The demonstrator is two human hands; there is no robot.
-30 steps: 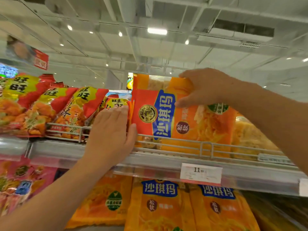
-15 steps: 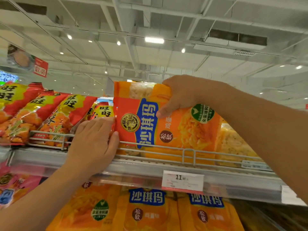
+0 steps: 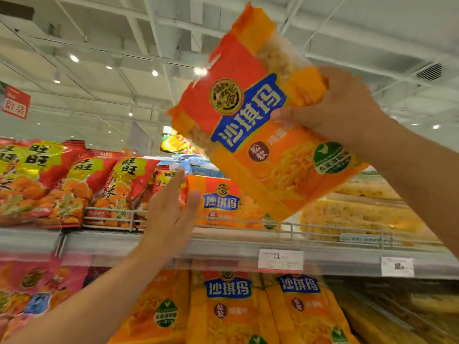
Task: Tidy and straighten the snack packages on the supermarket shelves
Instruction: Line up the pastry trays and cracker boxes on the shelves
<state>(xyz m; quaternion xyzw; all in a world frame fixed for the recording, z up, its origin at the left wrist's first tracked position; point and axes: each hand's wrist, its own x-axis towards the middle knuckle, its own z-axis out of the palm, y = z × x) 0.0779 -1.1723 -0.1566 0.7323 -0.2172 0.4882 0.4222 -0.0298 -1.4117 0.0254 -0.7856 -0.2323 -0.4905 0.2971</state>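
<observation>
head view: your right hand [image 3: 340, 108] grips an orange snack package [image 3: 258, 125] by its upper right edge, fingers [image 3: 285, 116] curled over the front face, and holds it tilted in the air above the top shelf [image 3: 223, 247], clear of the wire rail [image 3: 248, 220]. your left hand [image 3: 169, 207] reaches toward the shelf with straight, relaxed fingers, holding nothing; its thumb lies just beside or against the left edge of a second orange package [image 3: 221, 204] standing behind the rail, and contact cannot be told for certain. to the left of that package, a row of red and yellow snack bags [image 3: 74, 184] leans backward and overlaps unevenly. to the right, clear packs of pale yellow snack [image 3: 357, 214] lie flat behind the rail. on the shelf below, further orange packages [image 3: 228, 304] stand side by side under the price tag [image 3: 280, 260].

judged progress: the task appears to be mid-course. the raised package has no place on the shelf yet and must be set upright, probably in front of the standing one. the red and yellow bags look unstraightened, and the flat packs to the right may also need attention. the lower row looks fairly even.
</observation>
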